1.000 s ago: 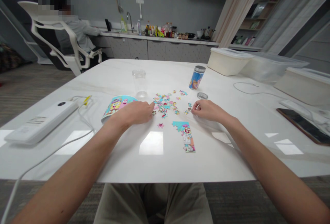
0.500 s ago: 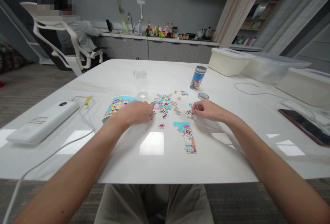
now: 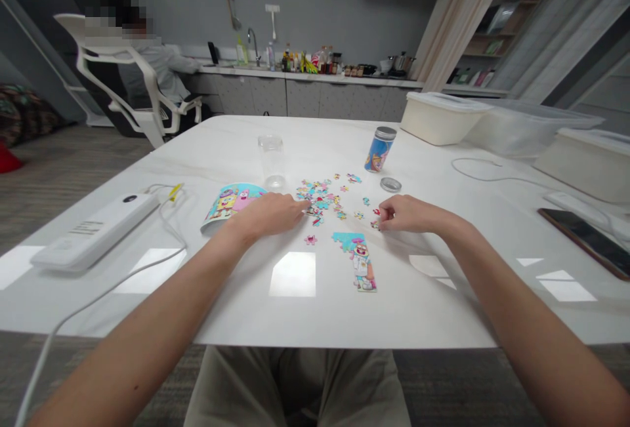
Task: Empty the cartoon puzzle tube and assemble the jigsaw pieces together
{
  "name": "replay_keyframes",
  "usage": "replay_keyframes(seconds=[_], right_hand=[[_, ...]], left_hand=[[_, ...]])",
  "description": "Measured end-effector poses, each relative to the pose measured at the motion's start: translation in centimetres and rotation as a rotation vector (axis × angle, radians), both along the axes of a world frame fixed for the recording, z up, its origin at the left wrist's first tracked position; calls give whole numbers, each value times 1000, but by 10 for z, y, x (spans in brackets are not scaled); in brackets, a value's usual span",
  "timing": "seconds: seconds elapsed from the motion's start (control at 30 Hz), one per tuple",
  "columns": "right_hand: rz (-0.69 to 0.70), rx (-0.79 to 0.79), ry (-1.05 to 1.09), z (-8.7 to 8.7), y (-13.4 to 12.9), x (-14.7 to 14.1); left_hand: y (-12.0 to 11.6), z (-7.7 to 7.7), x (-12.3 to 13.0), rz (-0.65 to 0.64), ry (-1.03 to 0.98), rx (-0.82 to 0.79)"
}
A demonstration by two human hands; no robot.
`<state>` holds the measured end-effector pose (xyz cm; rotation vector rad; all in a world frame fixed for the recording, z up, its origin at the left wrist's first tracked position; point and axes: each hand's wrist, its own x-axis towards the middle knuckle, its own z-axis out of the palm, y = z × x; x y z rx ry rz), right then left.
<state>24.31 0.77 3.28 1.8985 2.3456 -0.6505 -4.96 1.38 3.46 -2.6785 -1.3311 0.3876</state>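
Loose jigsaw puzzle pieces (image 3: pixel 319 199) lie in a colourful pile mid-table. My left hand (image 3: pixel 275 214) reaches in from the left, its index finger stretched out and touching the pile's edge; its other fingers are partly hidden. To the right of the pile, my right hand (image 3: pixel 406 213) is closed in a pinch at a small puzzle piece (image 3: pixel 375 224) on the tabletop. Nearer to me is a joined puzzle section (image 3: pixel 361 263), an L-shaped strip with a cartoon figure. A single pink piece (image 3: pixel 310 240) rests to its left.
Behind my left hand are a curved cartoon picture sheet (image 3: pixel 231 203) and a clear plastic jar (image 3: pixel 272 161). A blue canister (image 3: pixel 380 150) stands beyond a metal lid (image 3: pixel 390 184). A power strip (image 3: pixel 93 230), phone (image 3: pixel 585 240) and storage boxes (image 3: pixel 443 119) flank them. A person sits far left.
My left index finger has extended rightward to the pile. My right hand has shifted slightly right, and pieces now lie by its fingertips, apart from the piece it was at before.
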Motion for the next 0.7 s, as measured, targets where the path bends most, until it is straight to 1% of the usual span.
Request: replay_keyframes(seconds=[0.17, 0.3, 0.37, 0.47, 0.6, 0.7], right_hand=[[26, -2, 53, 3, -5, -3], [35, 34, 67, 0, -6, -6], [38, 57, 58, -1, -6, -6], [46, 63, 44, -2, -5, -6], [43, 55, 32, -2, -5, -6], [47, 62, 31, -1, -5, -6]], left_hand=[[-2, 7, -1, -5, 16, 27], [2, 4, -3, 21, 18, 73], [4, 0, -4, 38, -4, 67], [6, -5, 0, 76, -87, 22], [8, -12, 5, 150, -291, -8], [9, -15, 5, 181, -381, -27]])
